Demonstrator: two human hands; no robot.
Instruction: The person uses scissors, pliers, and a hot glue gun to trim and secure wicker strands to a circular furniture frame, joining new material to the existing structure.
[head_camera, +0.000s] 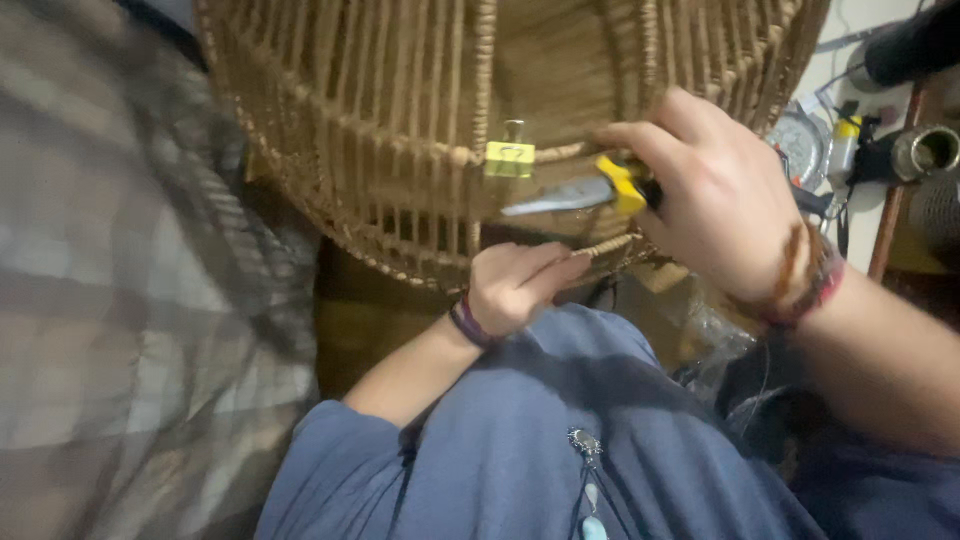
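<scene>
A large woven rattan basket frame (400, 110) fills the upper middle of the head view. A small yellow clamp (510, 155) is clipped on one of its horizontal bands. My right hand (715, 190) grips yellow-handled pliers (590, 192), their grey jaws pointing left just below the clamp. My left hand (515, 285) sits under the basket's lower rim and pinches the end of a rattan strand (610, 246). Both wrists wear bracelets.
My blue garment (540, 430) covers my lap below the basket. Plaid fabric (120, 280) lies at the left. At the far right stand a metal cup (925, 150), a small yellow-capped bottle (845, 140) and dark tools on a crowded surface.
</scene>
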